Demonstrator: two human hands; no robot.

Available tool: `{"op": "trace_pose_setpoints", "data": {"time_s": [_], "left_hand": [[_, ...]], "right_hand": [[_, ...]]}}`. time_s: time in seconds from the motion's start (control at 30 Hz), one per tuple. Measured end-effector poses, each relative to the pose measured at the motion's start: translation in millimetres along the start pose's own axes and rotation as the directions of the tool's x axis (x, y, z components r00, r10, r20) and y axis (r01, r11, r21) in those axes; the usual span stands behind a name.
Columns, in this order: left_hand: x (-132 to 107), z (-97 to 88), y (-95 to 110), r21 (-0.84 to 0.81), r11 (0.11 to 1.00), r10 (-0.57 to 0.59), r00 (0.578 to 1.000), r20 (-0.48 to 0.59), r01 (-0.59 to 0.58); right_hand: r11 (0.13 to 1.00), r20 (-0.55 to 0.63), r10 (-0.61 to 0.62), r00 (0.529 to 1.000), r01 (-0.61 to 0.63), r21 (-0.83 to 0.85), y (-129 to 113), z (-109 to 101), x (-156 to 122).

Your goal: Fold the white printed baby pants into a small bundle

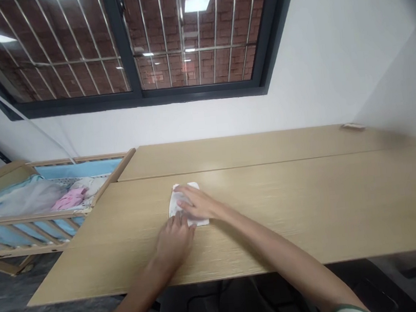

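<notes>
A small white cloth (173, 204) with faint markings lies flat on the pale wooden table (290, 207), left of the table's middle. My right hand (201, 204) reaches across it from the right, its fingers stretched out over the cloth and the thumb apart. At the near edge of the cloth is my left hand (175, 238), knuckles up, with its curled fingertips on the fabric. Both hands touch the cloth, and they cover part of it.
A wooden crib (38, 224) with blue lining, bedding and a pink cloth (69, 198) stands at the left. A second board (237, 150) adjoins the table at the back. A small flat object (353, 126) lies far right. Behind is a barred window (202, 92).
</notes>
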State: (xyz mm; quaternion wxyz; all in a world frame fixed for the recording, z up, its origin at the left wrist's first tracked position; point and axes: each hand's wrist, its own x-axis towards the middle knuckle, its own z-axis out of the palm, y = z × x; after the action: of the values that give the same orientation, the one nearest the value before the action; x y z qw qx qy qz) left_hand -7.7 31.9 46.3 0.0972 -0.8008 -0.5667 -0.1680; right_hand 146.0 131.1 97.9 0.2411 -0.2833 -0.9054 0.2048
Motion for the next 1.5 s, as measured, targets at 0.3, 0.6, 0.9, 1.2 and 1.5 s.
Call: {"op": "trace_pose_setpoints", "data": {"time_s": [0.3,0.6,0.9,1.2,1.5], "left_hand": [[-43,31.1,5,-0.038,0.993,0.104,0.987,-0.119,-0.109],[-45,41.5,-4,-0.085,0.995,0.045,0.987,-0.156,-0.059],[-44,40.4,-4,-0.071,0.995,0.05,0.981,-0.185,-0.065],[-43,35.7,-4,-0.011,1.0,0.01,0.99,-0.141,-0.012],[-31,18.5,-41,-0.234,0.972,0.004,1.0,-0.003,-0.005]], "right_hand": [[0.989,0.439,-0.145,0.887,0.129,0.066,-11,39,-8],[0.989,0.347,-0.01,0.938,0.062,-0.138,63,38,33],[0.979,0.271,0.025,0.962,0.031,-0.199,91,32,51],[0.962,0.154,0.044,0.987,0.0,-0.272,103,29,55],[0.974,0.004,0.061,0.998,-0.058,-0.22,46,-7,-4]]}}
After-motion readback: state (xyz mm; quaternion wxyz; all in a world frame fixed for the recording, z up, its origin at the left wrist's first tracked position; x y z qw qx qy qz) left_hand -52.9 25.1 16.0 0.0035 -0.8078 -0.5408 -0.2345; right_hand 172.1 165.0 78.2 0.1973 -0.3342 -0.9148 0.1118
